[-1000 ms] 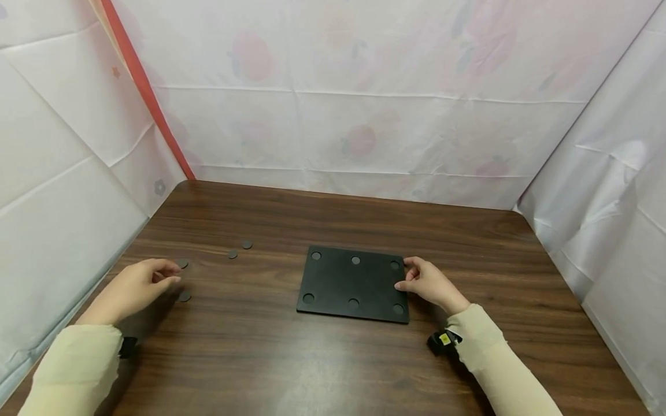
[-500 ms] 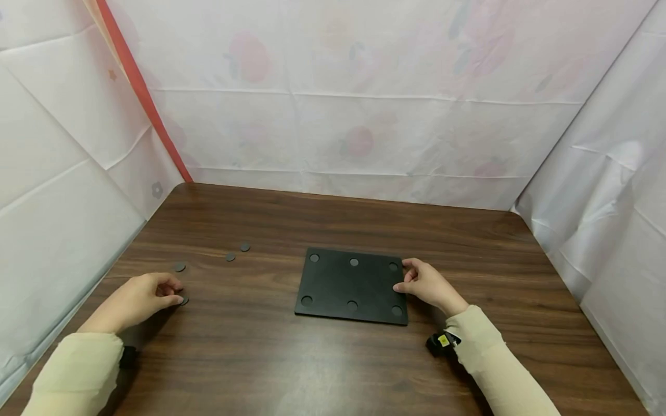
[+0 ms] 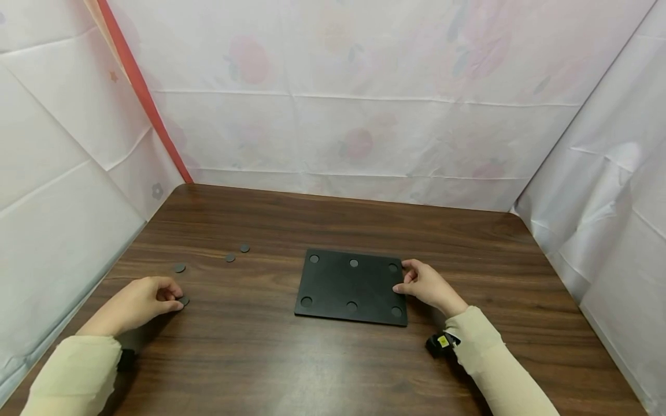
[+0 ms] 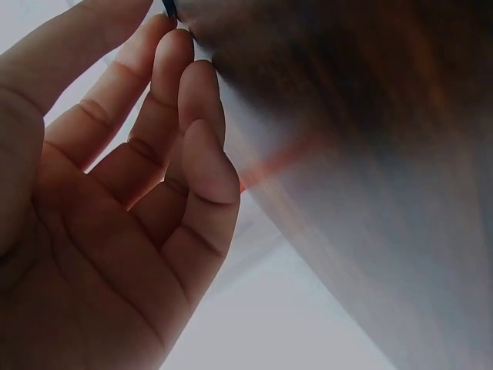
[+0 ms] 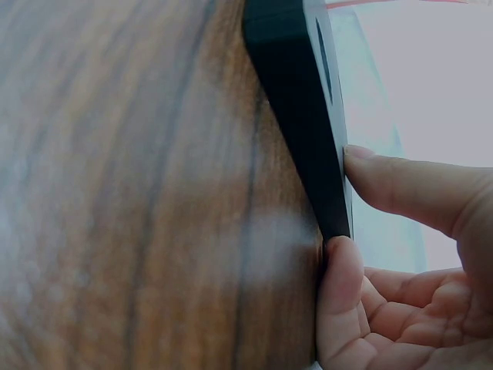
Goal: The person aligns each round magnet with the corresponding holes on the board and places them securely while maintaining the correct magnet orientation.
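Observation:
With thumb and fingertips, my left hand (image 3: 143, 301) pinches a small dark grey disc (image 3: 184, 301) at the left of the table; in the left wrist view only the disc's dark edge (image 4: 169, 8) shows between the fingertips. Right of the middle lies a flat black board (image 3: 346, 283) with several round recesses. The far middle recess (image 3: 354, 263) looks lighter; whether a disc sits in it I cannot tell. My right hand (image 3: 429, 287) holds the board's right edge, the thumb (image 5: 385, 177) on its top face and curled fingers against its side.
Another grey disc (image 3: 179, 268) lies just beyond my left hand. Two more, a nearer disc (image 3: 230, 258) and a farther disc (image 3: 245, 248), lie between it and the board. White printed curtains (image 3: 359, 138) stand around the brown wooden table (image 3: 250, 358).
My left hand has come nearer to me, from beside the farther disc to the nearer one, and its fingertips have closed on that disc. The right hand stays at the board.

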A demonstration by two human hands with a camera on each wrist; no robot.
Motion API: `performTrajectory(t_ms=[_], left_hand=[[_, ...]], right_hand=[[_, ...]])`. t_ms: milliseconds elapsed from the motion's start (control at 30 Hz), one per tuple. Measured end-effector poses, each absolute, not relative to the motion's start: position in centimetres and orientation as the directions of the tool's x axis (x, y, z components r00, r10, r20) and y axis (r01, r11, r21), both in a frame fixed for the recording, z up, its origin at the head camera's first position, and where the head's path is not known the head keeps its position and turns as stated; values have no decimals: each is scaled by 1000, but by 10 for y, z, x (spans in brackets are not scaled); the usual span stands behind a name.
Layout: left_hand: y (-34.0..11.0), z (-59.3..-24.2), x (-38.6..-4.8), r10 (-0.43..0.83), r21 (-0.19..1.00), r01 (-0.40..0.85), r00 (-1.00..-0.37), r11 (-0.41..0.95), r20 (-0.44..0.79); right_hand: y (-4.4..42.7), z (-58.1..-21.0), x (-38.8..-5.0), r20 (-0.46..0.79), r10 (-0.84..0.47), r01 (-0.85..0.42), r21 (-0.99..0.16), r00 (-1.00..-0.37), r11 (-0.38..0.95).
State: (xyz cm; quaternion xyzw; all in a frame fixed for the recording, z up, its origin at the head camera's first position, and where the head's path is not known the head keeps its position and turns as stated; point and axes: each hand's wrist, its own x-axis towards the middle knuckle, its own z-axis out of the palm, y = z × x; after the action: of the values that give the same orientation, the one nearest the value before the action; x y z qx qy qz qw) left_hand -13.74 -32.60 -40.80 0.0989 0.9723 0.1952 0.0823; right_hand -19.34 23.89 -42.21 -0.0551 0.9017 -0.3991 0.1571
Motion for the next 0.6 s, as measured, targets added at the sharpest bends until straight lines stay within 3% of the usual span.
performTrajectory(t_ms=[600], left_hand=[[-325,-409,-136,240,362,197,-968,911,-76]], right_hand=[[239,-422,-194,-241,-222,30,-737,-945,675]])
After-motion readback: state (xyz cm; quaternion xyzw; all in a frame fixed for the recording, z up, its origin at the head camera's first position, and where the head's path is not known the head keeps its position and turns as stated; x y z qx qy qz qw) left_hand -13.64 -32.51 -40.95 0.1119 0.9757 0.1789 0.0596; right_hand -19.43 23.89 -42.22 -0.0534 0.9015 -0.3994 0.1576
